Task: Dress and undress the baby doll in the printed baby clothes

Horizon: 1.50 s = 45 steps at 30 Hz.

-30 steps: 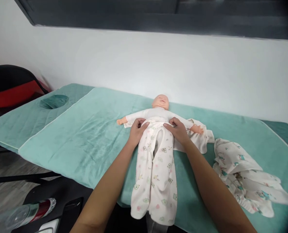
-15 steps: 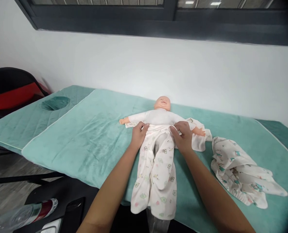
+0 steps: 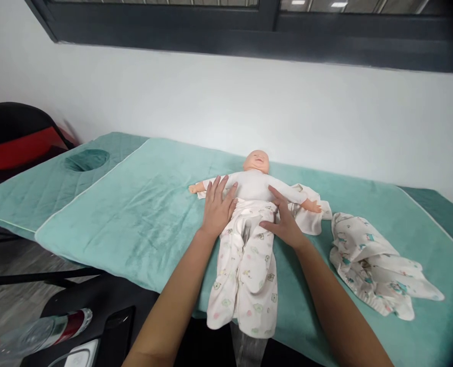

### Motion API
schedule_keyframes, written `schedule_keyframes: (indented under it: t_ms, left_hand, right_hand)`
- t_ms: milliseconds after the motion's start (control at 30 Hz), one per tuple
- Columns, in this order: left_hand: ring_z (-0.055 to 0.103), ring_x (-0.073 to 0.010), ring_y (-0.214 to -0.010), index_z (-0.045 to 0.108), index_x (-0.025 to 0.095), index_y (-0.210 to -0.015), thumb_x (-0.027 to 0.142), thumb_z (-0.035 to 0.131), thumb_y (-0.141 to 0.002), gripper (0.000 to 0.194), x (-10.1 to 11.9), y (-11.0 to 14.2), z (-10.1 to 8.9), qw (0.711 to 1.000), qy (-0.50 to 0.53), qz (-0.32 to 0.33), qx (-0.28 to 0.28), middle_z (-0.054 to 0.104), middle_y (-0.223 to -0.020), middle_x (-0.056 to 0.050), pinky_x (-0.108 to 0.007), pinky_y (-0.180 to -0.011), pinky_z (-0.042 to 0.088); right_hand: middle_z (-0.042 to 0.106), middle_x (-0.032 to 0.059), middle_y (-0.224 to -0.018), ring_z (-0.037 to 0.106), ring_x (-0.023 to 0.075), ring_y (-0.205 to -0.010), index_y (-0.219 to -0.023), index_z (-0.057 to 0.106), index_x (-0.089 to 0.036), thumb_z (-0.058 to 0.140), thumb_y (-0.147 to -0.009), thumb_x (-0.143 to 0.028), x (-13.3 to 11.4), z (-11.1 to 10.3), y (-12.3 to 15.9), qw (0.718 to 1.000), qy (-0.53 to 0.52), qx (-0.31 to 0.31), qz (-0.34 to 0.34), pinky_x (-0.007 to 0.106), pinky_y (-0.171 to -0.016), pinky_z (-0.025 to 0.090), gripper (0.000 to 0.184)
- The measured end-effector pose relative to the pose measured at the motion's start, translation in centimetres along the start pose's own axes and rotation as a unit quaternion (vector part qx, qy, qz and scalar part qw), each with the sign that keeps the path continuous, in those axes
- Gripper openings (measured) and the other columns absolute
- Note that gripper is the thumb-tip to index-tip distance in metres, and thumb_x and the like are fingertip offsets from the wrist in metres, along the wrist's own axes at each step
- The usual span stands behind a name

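A baby doll [image 3: 254, 184] lies on its back, head toward the wall and arms spread wide. Patterned white baby pants [image 3: 257, 270] cover its legs and reach up to its waist, with a gap at the crotch. My left hand [image 3: 218, 206] rests at the doll's side by the waistband, fingers stretched out. On the other side my right hand [image 3: 285, 219] has its fingers apart, at the waist and hip of the pants. Neither hand grips the cloth. A white garment [image 3: 310, 214] lies spread beneath the doll's arms.
The doll lies on a green padded massage bed [image 3: 142, 219] with a face hole [image 3: 86, 160] at its left end. Crumpled printed baby clothing [image 3: 379, 265] lies at right. A black chair seat at lower left bears a plastic bottle [image 3: 38, 331] and a phone [image 3: 114, 334].
Both hands have let go of the waistband and opened. The left hand has shifted up along the doll's side, and the right hand's fingers have spread.
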<state>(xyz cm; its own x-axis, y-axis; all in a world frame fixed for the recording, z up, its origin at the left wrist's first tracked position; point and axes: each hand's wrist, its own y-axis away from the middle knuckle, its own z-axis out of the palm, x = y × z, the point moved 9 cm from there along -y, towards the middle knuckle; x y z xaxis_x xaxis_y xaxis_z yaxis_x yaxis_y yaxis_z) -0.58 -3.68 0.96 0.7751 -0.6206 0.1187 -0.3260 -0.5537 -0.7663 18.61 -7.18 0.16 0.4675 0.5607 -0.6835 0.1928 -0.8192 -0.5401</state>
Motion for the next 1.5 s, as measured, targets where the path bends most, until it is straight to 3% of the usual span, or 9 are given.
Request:
schedule_keyframes:
  t_ms: [200,367,500,733,833,967,1100,1233,1500]
  left_hand:
    - [0.002,-0.0348,-0.153,0.043,0.031,-0.147,0.009,0.053,-0.085,0.067,-0.6,0.8,-0.1,0.997,-0.038,-0.048,-0.037,0.018,-0.165,-0.009,-0.065,-0.119,0.011]
    - [0.025,-0.0334,-0.149,0.051,0.025,-0.14,0.016,0.048,-0.092,0.049,-0.7,1.1,0.0,0.996,0.029,-0.064,-0.047,0.045,-0.152,-0.011,-0.061,-0.118,0.019]
    - [0.057,-0.0218,-0.118,0.059,0.022,-0.125,0.029,0.043,-0.098,0.032,-1.3,2.1,0.6,0.963,0.226,-0.117,-0.085,0.064,-0.122,-0.009,-0.04,-0.105,0.044]
    - [0.049,-0.0244,-0.125,0.045,0.028,-0.137,0.035,0.069,-0.082,0.06,-1.4,3.1,1.2,0.821,0.478,-0.186,-0.248,0.048,-0.136,-0.008,-0.036,-0.104,0.042]
    - [0.053,-0.0215,-0.108,0.052,0.024,-0.122,0.029,0.069,-0.077,0.048,-1.6,3.1,1.1,0.852,0.423,-0.192,-0.24,0.054,-0.12,-0.006,-0.033,-0.092,0.045]
    - [0.049,-0.0192,-0.084,0.051,0.021,-0.078,0.019,0.06,-0.074,0.01,-0.6,3.3,0.2,0.944,0.257,-0.127,-0.164,0.056,-0.084,-0.002,-0.033,-0.081,0.041]
    - [0.048,-0.021,-0.075,0.044,0.022,-0.062,0.03,0.061,-0.078,0.025,0.3,4.6,-0.2,0.979,0.122,-0.105,-0.128,0.05,-0.066,-0.002,-0.036,-0.076,0.038]
    - [0.051,-0.0198,-0.074,0.051,0.021,-0.072,0.032,0.061,-0.08,0.017,-0.2,6.0,-0.1,0.953,0.182,-0.198,-0.141,0.054,-0.072,-0.002,-0.033,-0.073,0.04]
    - [0.053,-0.0208,-0.105,0.054,0.02,-0.097,0.042,0.072,-0.076,0.036,1.5,7.9,-2.3,0.841,0.437,-0.186,-0.261,0.054,-0.111,-0.005,-0.032,-0.094,0.043]
  right_hand:
    - [0.054,0.0049,-0.094,0.054,0.021,-0.091,-0.078,0.052,-0.022,0.07,-0.083,-0.034,-1.3,-1.1,1.1,0.99,0.111,0.088,-0.013,0.037,-0.083,0.044,0.022]
    - [0.029,-0.0068,-0.056,0.034,0.0119,-0.056,-0.06,0.034,-0.022,0.062,-0.084,-0.031,0.1,-1.2,1.6,0.977,0.141,0.139,0.084,0.028,-0.057,0.028,0.038]
    - [0.024,-0.0071,-0.058,0.029,0.0107,-0.056,-0.061,0.032,-0.022,0.058,-0.087,-0.037,2.8,-1.4,1.9,0.968,0.036,0.145,0.201,0.026,-0.054,0.024,0.039]
    - [0.056,-0.0013,-0.092,0.053,0.0179,-0.087,-0.098,0.053,-0.022,0.074,-0.077,-0.042,1.9,-0.6,3.4,0.982,-0.08,-0.018,0.168,0.028,-0.076,0.042,0.036]
    - [0.057,0.0009,-0.1,0.054,0.02,-0.091,-0.107,0.049,-0.024,0.078,-0.073,-0.043,1.5,-0.5,4.8,0.984,-0.028,-0.034,0.175,0.029,-0.077,0.043,0.048]
    - [0.05,-0.0026,-0.082,0.048,0.0163,-0.073,-0.087,0.047,-0.023,0.069,-0.08,-0.035,0.3,0.0,5.2,0.988,0.072,-0.013,0.133,0.028,-0.068,0.037,0.026]
    - [0.044,-0.005,-0.071,0.041,0.014,-0.064,-0.074,0.041,-0.023,0.06,-0.078,-0.021,-0.7,0.3,5.1,0.989,0.075,0.052,0.115,0.028,-0.062,0.031,0.019]
    - [0.036,-0.0068,-0.064,0.036,0.0135,-0.062,-0.07,0.036,-0.023,0.057,-0.079,-0.024,0.3,0.0,5.9,0.974,-0.008,0.127,0.187,0.026,-0.059,0.03,0.022]
    - [0.055,0.0002,-0.087,0.052,0.0186,-0.08,-0.093,0.053,-0.021,0.069,-0.077,-0.044,-1.8,1.5,8.7,0.981,-0.015,0.01,0.195,0.03,-0.071,0.042,0.032]
